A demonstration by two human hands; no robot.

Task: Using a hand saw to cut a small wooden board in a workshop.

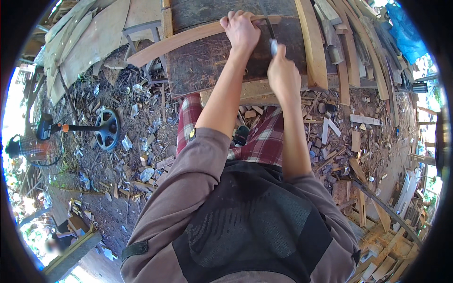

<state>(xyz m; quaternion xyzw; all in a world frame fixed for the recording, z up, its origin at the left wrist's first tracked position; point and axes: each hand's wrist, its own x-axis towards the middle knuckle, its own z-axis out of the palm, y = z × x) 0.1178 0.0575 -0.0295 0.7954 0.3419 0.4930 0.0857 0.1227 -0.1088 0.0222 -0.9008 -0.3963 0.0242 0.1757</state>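
A long, pale wooden strip (184,43) lies across the dark, worn workbench (198,68), its left end sticking out past the bench edge. My left hand (241,30) presses down on it near its right end, fingers curled over the far edge. In my right hand (284,73) is the handle of a hand saw (270,29), its thin dark blade seen nearly edge-on. That blade points away from me and crosses the strip just right of my left hand. Whether its teeth have entered the wood is too small to tell.
A thick beam (313,47) rests along the bench's right side, beside several stacked boards (351,52). Wood scraps and litter cover the ground. On the left stand a black wheel on a shaft (107,129) and a metal frame (141,30). A blue tarp (406,35) hangs far right.
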